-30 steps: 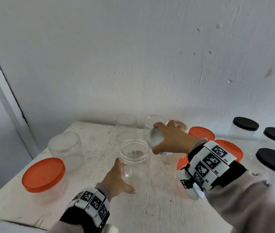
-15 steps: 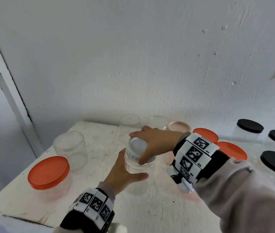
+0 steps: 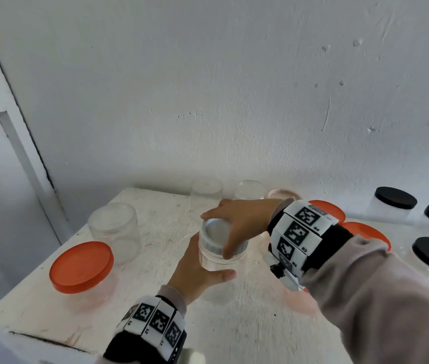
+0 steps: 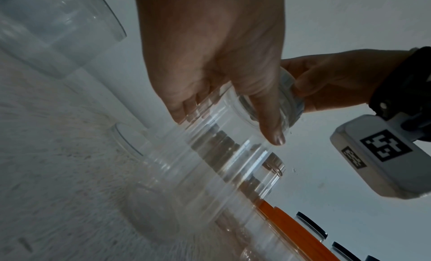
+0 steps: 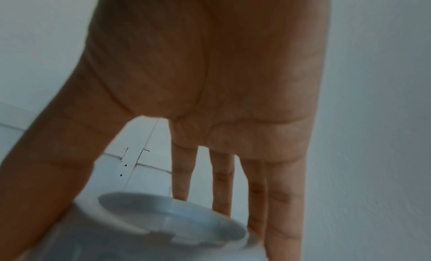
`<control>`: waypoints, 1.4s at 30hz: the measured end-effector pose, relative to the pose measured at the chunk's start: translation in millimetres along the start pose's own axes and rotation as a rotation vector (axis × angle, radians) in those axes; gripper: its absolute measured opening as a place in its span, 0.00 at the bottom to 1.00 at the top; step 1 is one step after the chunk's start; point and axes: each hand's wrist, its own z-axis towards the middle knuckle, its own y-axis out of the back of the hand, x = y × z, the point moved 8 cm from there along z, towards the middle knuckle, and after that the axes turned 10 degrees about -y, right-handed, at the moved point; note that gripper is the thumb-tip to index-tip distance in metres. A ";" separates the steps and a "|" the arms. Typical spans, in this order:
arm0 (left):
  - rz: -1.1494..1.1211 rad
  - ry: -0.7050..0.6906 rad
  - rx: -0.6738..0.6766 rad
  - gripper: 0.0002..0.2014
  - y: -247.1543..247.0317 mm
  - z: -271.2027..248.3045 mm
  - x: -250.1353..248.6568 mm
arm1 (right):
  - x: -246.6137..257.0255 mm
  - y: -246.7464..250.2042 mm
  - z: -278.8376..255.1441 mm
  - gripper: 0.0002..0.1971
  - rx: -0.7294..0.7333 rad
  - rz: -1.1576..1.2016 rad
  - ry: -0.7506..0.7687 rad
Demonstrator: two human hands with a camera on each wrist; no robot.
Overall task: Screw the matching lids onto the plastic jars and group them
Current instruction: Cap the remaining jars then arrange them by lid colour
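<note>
Lid-fitting step: left hand (image 3: 195,271) grips the clear cylindrical plastic jar (image 3: 222,256) at table centre; right hand (image 3: 239,224) clasps the translucent round lid (image 3: 217,232) on its mouth (seating unclear). Next: rotate to tighten.

Right wrist view: right hand (image 5: 205,80) over a lid (image 5: 163,219), seen from the palm side.

The palm fills the upper frame, fingers (image 5: 282,200) pointing down. Thumb runs down the left edge of the lid; the fingers reach down past its far right edge, touching the rim. The lid is pale, translucent and round, with a recessed top; it is blurred. Behind the hand, a white wall (image 5: 378,99) and a white frame with dark cracks (image 5: 135,154).
</note>
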 end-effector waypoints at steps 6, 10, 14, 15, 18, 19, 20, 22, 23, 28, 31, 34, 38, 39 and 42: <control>0.005 0.021 -0.011 0.44 1.7 -1.1 4.0 | 1.7 2.4 1.9 0.45 -0.033 0.007 0.019; -0.003 0.032 -0.010 0.44 0.9 -2.0 5.6 | 0.0 -0.7 7.1 0.41 -0.052 0.001 -0.034; 0.009 0.041 -0.018 0.46 1.8 -3.0 5.2 | -3.0 -3.5 9.0 0.43 -0.089 -0.012 -0.122; 0.013 0.044 -0.018 0.46 2.1 -3.3 5.4 | -3.7 -4.2 9.0 0.45 -0.073 -0.005 -0.125; 0.032 0.045 -0.018 0.45 3.6 -3.2 5.4 | -3.0 -5.2 5.8 0.52 0.022 0.027 -0.081; 0.036 0.043 -0.015 0.45 3.4 -2.9 4.8 | -1.2 -4.0 3.5 0.52 0.042 0.032 -0.056; 0.039 0.038 -0.011 0.44 2.8 -2.2 3.7 | 0.5 -2.9 1.6 0.50 0.056 0.029 -0.034; 0.038 0.022 -0.003 0.42 1.8 -1.2 0.8 | 2.0 -0.8 1.5 0.45 0.055 0.006 -0.010; 0.037 0.016 -0.003 0.40 1.7 -1.1 -0.9 | 1.6 -0.4 2.6 0.43 0.045 -0.003 -0.008; -0.001 -0.001 -0.011 0.37 1.5 -3.2 -6.2 | -3.1 -0.9 6.8 0.42 -0.041 -0.002 -0.083; 0.003 0.000 -0.016 0.38 1.6 -2.6 -5.9 | -6.5 -2.7 9.1 0.46 -0.016 -0.035 -0.102; 0.023 0.003 -0.013 0.37 2.3 -1.5 -3.2 | -0.6 -5.4 7.1 0.48 0.051 -0.009 -0.026; 0.035 -0.010 -0.009 0.37 2.1 -0.7 -3.1 | 3.1 -4.8 7.8 0.43 0.028 -0.005 0.013; 0.032 -0.009 -0.008 0.38 2.0 -0.8 -2.8 | 2.0 -4.5 8.5 0.42 0.009 0.004 0.003; 0.025 0.006 -0.017 0.40 2.1 -1.2 -1.5 | -2.2 -4.7 10.0 0.43 -0.061 0.009 -0.062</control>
